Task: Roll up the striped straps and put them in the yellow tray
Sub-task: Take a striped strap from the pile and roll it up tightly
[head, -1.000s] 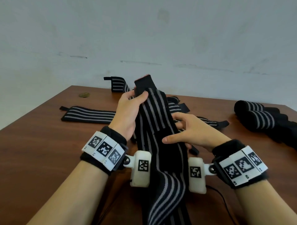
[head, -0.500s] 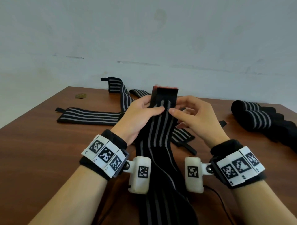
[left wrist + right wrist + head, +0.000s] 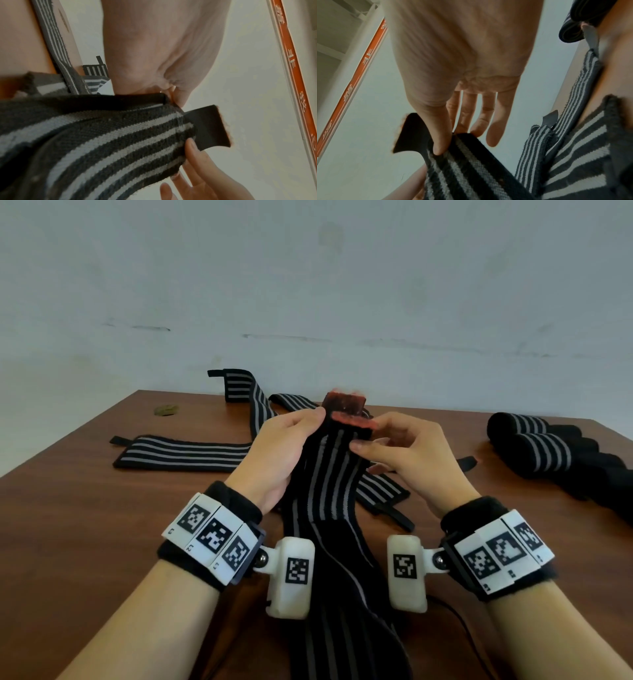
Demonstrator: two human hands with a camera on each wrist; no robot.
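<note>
A black strap with grey stripes hangs lifted above the brown table, its lower length trailing toward me. My left hand grips its upper left edge. My right hand pinches the upper right corner between thumb and fingers. The strap's plain black end tab is folded over at the top, showing a reddish edge. Several flat striped straps lie on the table behind. No yellow tray is in view.
Rolled striped straps lie in a row at the right of the table. A small brownish object sits near the far left corner. A pale wall stands behind the table. A thin black cable trails below my right wrist.
Both hands have come together at the strap's top end, and the black tab has been folded over. The right hand moved up from the strap's middle to its top corner.
</note>
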